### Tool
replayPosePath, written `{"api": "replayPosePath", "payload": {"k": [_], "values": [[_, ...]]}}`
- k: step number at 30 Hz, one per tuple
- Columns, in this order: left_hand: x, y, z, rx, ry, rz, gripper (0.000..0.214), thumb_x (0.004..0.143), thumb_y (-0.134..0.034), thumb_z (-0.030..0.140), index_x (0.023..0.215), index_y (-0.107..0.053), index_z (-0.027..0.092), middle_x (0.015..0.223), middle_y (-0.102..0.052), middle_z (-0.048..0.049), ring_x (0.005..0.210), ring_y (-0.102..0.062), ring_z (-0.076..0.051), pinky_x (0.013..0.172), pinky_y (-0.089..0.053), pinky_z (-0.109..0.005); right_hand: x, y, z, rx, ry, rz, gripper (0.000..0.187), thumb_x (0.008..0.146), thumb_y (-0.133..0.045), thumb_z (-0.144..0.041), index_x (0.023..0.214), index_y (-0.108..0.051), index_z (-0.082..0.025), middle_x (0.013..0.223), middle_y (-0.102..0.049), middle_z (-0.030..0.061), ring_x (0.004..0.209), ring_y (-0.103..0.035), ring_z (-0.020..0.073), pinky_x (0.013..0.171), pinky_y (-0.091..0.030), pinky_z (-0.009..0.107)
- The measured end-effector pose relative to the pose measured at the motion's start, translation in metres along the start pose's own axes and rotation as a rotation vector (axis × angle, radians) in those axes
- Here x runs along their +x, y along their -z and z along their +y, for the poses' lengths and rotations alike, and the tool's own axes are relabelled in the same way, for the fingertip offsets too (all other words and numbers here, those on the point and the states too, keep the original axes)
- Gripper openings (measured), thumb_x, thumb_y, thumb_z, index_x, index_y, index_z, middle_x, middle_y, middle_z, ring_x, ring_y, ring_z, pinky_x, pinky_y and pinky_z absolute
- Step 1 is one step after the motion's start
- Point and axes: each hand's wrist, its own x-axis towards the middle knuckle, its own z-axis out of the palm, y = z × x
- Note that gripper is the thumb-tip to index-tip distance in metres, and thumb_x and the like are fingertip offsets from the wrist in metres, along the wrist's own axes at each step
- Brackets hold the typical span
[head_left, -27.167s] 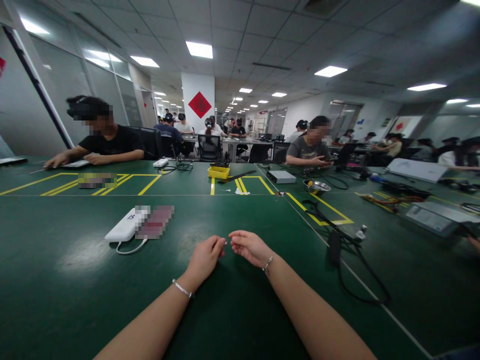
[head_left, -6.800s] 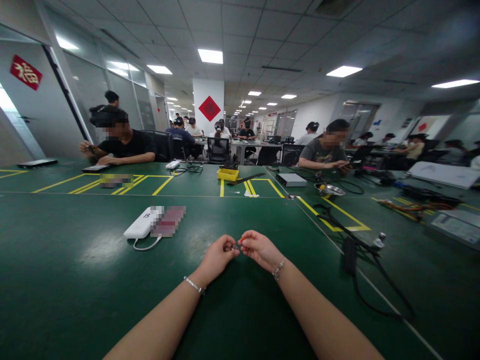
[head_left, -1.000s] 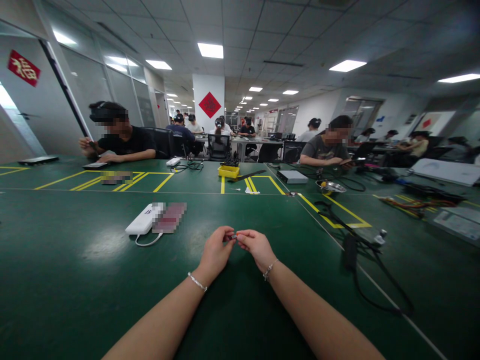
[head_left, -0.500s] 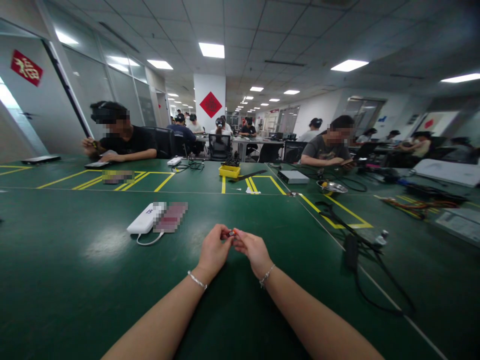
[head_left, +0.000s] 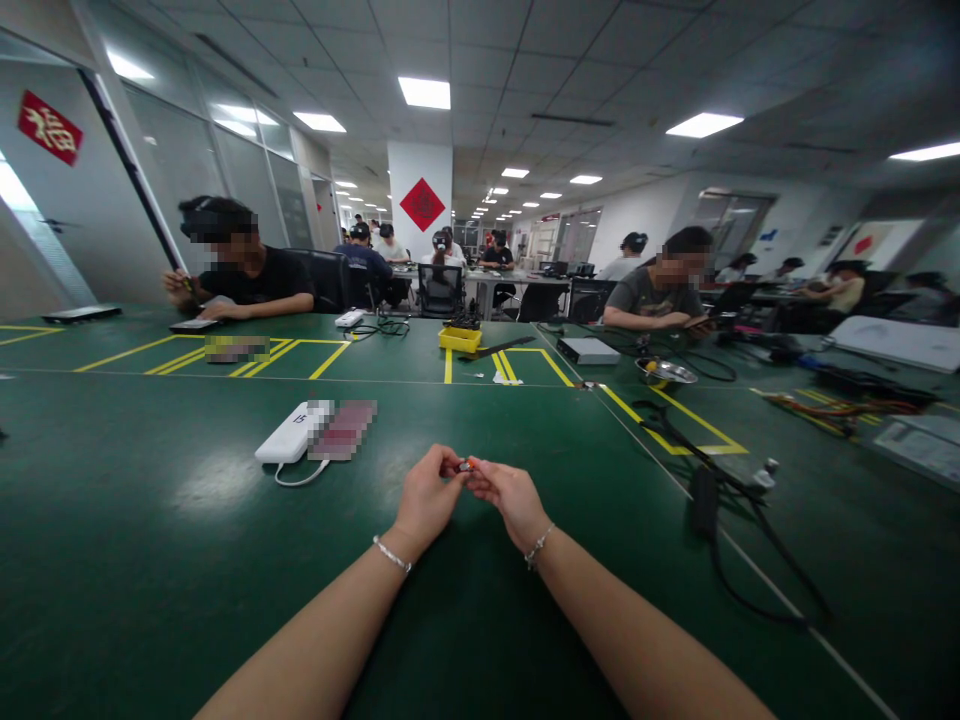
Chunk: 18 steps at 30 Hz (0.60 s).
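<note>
Item: small silver-and-orange part point(head_left: 466, 466), right of white block point(head_left: 289, 437), pinched between left hand point(head_left: 429, 495) and right hand point(head_left: 515, 503), long axis unclear.

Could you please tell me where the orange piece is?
In the head view, the orange piece is below centre, between the left hand and right hand.

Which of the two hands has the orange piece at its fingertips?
The right hand: the small orange piece sits at its fingertips, while the left hand pinches the small metallic part beside it.
</note>
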Motion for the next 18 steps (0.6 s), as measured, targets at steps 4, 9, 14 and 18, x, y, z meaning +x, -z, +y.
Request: {"api": "replayPosePath", "payload": {"k": [4,9,14,18], "values": [[0.0,0.0,0.001,-0.009,0.001,0.006,0.011,0.065,-0.053,0.02,0.072,-0.045,0.018,0.063,-0.051,0.0041,0.06,-0.05,-0.009,0.057,-0.039,-0.021,0.0,0.002,-0.001,0.007,0.003,-0.018,0.033,0.06,-0.06,-0.039,0.081,-0.064,-0.012,0.072,-0.063,0.0072,0.061,-0.055,0.0117,0.061,-0.042,0.025],[-0.002,-0.002,0.0,0.007,-0.014,0.003,0.01,0.065,-0.053,0.018,0.072,-0.045,0.018,0.064,-0.051,0.0042,0.06,-0.05,-0.009,0.058,-0.039,-0.021,0.0,0.005,0.0,-0.036,0.04,-0.026,0.034,0.061,-0.059,-0.039,0.081,-0.064,-0.011,0.075,-0.063,0.0084,0.064,-0.055,0.0124,0.062,-0.042,0.026],[-0.002,-0.004,0.0,0.0,-0.039,-0.023,0.009,0.067,-0.052,0.021,0.074,-0.047,0.018,0.065,-0.052,0.0036,0.062,-0.05,-0.01,0.06,-0.04,-0.022,0.0,0.001,0.002,-0.123,0.112,0.003,0.029,0.059,-0.061,-0.036,0.076,-0.063,-0.013,0.069,-0.063,0.0047,0.061,-0.054,0.0114,0.062,-0.042,0.026],[-0.004,-0.01,-0.002,-0.027,-0.101,-0.115,0.03,0.065,-0.055,0.022,0.094,-0.046,0.02,0.087,-0.055,-0.0005,0.08,-0.052,-0.012,0.071,-0.042,-0.026,0.012,0.017,-0.01,-0.247,0.235,0.054,0.026,0.059,-0.06,-0.033,0.078,-0.061,-0.014,0.073,-0.063,0.0045,0.067,-0.055,0.0133,0.065,-0.041,0.027]]}}
